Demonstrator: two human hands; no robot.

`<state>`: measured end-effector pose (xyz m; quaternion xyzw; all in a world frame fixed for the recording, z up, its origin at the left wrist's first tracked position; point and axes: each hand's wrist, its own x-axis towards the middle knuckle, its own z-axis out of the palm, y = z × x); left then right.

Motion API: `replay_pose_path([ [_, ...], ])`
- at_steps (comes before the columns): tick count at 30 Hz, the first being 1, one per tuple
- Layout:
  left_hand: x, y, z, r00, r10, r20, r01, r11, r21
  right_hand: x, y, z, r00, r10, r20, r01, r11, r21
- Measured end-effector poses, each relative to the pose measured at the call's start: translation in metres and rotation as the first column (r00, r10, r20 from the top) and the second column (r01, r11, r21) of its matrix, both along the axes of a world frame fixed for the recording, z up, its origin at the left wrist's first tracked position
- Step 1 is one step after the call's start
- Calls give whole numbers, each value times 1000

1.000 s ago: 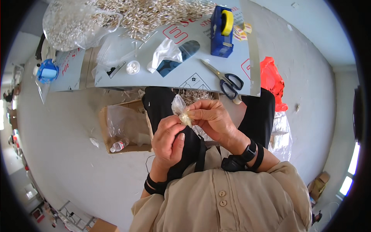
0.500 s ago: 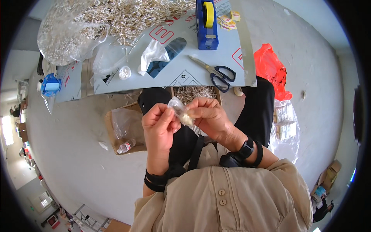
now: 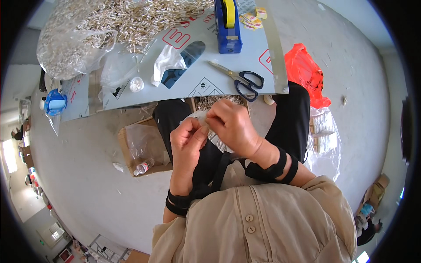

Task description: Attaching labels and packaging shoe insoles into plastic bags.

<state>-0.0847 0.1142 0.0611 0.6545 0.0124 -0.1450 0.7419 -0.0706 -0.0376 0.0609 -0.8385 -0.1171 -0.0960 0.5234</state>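
My left hand (image 3: 186, 142) and my right hand (image 3: 237, 129) meet above my lap, with thumbs and fingertips pinched on a small clear plastic bag (image 3: 199, 115). Part of the crinkled plastic shows below the right fingers, and the hands hide the rest. What the bag holds cannot be made out now. Beyond the hands, at the table's near edge, lie scissors with dark blue handles (image 3: 247, 84). A white crumpled bag (image 3: 165, 62) and a small round tub with white pieces (image 3: 136, 84) are on the table (image 3: 131, 98).
A heap of thin cotton swabs (image 3: 144, 22) covers the table's far left. A blue tape dispenser (image 3: 229, 41) stands beside small yellow packets (image 3: 251, 20). An open carton (image 3: 127, 149) and a red plastic bag (image 3: 304, 74) lie on the floor. Clear-wrapped packs (image 3: 322, 131) are at right.
My right hand has turned knuckles-up and closed in on the left fingertips. The pale lump seen in the bag earlier is now covered. The table appears shifted slightly left and up.
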Motion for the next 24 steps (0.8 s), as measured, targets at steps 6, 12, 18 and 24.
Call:
replay_pose_path([
  [6,3,1,-8,992,30,-124,-56,976,-212,7,-18,15,890,312,-332,-188,915,357],
  [12,7,-2,-4,990,-65,-128,45,987,-153,2,-15,9,983,154,-104,-148,987,68],
  [18,4,-2,-9,990,-13,-139,-18,975,-222,4,-24,10,906,250,-343,-194,963,188],
  [24,0,-10,-13,989,96,111,-108,988,107,-2,-20,15,908,310,-283,-235,934,270],
])
